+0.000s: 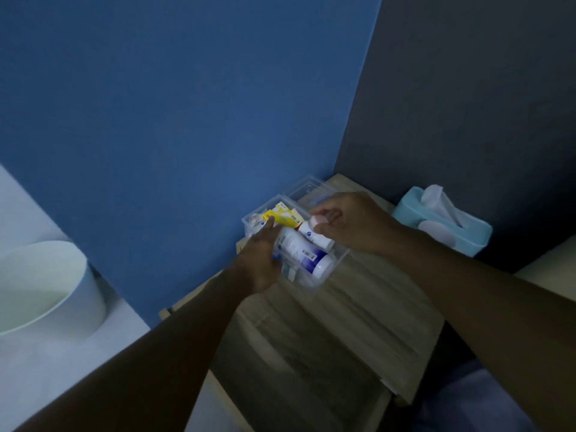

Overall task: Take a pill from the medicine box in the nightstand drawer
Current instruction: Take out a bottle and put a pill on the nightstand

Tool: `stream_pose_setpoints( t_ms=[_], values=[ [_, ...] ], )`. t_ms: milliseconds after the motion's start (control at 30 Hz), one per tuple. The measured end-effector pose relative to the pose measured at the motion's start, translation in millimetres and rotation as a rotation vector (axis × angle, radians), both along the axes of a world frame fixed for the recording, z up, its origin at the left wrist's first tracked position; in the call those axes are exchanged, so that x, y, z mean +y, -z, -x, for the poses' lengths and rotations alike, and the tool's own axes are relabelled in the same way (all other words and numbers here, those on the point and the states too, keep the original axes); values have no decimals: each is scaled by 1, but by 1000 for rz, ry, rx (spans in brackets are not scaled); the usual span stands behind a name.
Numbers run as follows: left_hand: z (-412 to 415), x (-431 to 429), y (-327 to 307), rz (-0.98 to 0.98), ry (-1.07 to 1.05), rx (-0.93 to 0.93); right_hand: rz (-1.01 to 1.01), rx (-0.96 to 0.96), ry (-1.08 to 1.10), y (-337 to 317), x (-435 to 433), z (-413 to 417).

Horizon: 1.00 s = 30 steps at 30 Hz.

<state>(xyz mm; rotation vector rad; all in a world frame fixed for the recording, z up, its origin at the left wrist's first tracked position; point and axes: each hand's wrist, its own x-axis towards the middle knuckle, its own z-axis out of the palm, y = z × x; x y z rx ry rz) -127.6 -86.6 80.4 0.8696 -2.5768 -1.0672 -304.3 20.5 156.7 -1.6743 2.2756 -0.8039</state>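
A clear plastic medicine box (335,260) stands on the top of a wooden nightstand (352,322), close to the corner where the blue wall (187,104) meets the dark grey wall (467,88). Its transparent lid (307,190) lies open behind it, toward the walls. Inside the box there is a large white bottle with a blue band (307,258), lying on its side, and at the far end a yellow and white carton (282,215). The right hand (352,224) is above the box and its fingers are closed around a smaller white bottle with a pale pink cap (314,230), which is tilted and partly over the box. The left hand (263,260) reaches in from the near left side; its index finger is stretched out and touches the yellow carton, while the other fingers are loosely bent and I cannot tell if they hold something. To the right of the nightstand, near the grey wall, is a light blue tissue box (442,226) with a white tissue coming out. On the left, on the floor, stands a white round bin (46,288). The picture is dim and a little blurred.
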Motion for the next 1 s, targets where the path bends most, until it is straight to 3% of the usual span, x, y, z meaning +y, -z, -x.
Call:
stream_pose_setpoints(
  t_ms=[100, 200, 400, 600, 700, 767, 900, 1000],
  values=[
    [5, 27, -29, -389, -141, 294, 17, -16, 8, -22, 28, -11],
    [10, 68, -63, -777, -127, 543, 72, 20, -24, -47, 55, -23],
    [7, 109, -85, -1174, -129, 773, 156, 32, -63, -67, 90, -39],
    [2, 149, -109, -1366, -200, 880, 179, -19, -94, -88, 126, -47],
    [1, 159, -113, -1434, -203, 940, 137, -270, -124, -98, 135, -46],
    [1, 162, -114, -1437, -211, 947, 106, -337, -82, -102, 138, -45],
    [4, 168, -115, -1428, -204, 929, 169, 64, 66, -110, 142, -50],
    [5, 169, -111, -1410, -189, 893, 128, 62, -16, -115, 143, -47]
  ],
)
